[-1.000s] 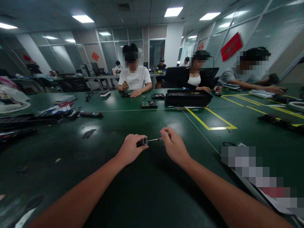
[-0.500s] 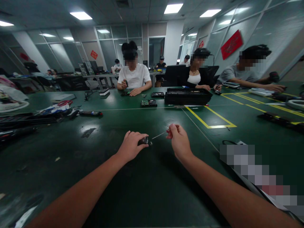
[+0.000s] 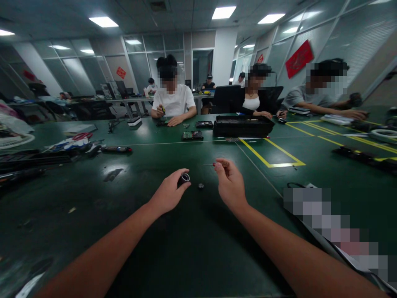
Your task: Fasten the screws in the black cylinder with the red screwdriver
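Near the middle of the green table (image 3: 192, 248), my left hand (image 3: 169, 190) is wrapped round a dark cylinder (image 3: 184, 179), whose round, light-rimmed end faces right. To its right my right hand (image 3: 231, 182) is closed on a thin screwdriver (image 3: 208, 165), its metal shaft pointing left above the table. A small dark round part (image 3: 201, 186) lies on the table between both hands, touched by neither. My fingers hide most of the screwdriver's handle.
Beyond my hands lie a circuit-board device (image 3: 192, 135) and a long black tray (image 3: 243, 126). A pen-like tool (image 3: 116, 149) and cables are at the left. Across the table sit several people; one in a white shirt (image 3: 182, 97) works with a tool. A pixelated object is at right.
The screwdriver tip has drawn up and away from the cylinder and now points level to the left. The cylinder's open end has turned more toward the camera. The small round part shows separately.
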`<state>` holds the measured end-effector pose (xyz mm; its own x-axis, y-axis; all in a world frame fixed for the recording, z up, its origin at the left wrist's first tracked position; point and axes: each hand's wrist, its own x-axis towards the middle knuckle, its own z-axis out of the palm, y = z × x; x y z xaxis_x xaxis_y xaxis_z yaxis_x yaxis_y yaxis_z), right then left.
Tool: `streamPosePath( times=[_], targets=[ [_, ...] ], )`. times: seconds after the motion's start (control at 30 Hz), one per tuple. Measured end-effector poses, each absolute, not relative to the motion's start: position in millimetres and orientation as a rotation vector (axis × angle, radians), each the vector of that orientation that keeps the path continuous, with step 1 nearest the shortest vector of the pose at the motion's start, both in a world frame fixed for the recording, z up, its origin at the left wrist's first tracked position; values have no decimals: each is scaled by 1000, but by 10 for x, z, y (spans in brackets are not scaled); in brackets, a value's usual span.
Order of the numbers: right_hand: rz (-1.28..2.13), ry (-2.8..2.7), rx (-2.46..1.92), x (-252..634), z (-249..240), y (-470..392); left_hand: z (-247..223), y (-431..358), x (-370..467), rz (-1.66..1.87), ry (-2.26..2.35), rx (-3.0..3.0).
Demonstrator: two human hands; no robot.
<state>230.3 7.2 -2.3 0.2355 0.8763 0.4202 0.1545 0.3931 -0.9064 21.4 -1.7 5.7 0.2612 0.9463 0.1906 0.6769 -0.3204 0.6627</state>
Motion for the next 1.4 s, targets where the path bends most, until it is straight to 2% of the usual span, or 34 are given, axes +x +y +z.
streamPosePath(
  times=[0.3, 0.7, 0.93, 1.07, 1.4],
  targets=[
    [581, -1304, -1068, 2312, 10, 38, 214, 13, 435, 570, 1483, 2113],
    [637, -1340, -1111, 2309, 8, 38, 43, 278, 606, 171, 1415, 2468],
    [674, -1343, -1102, 2313, -11, 51, 154, 332, 265, 485, 1373, 2163],
    [684, -1345, -1105, 2308, -15, 53, 294, 338, -170, 618, 1402, 1684],
    [716, -1349, -1128, 2303, -58, 67, 630, 127, -1557, 1337, 1401, 697]
  ],
)
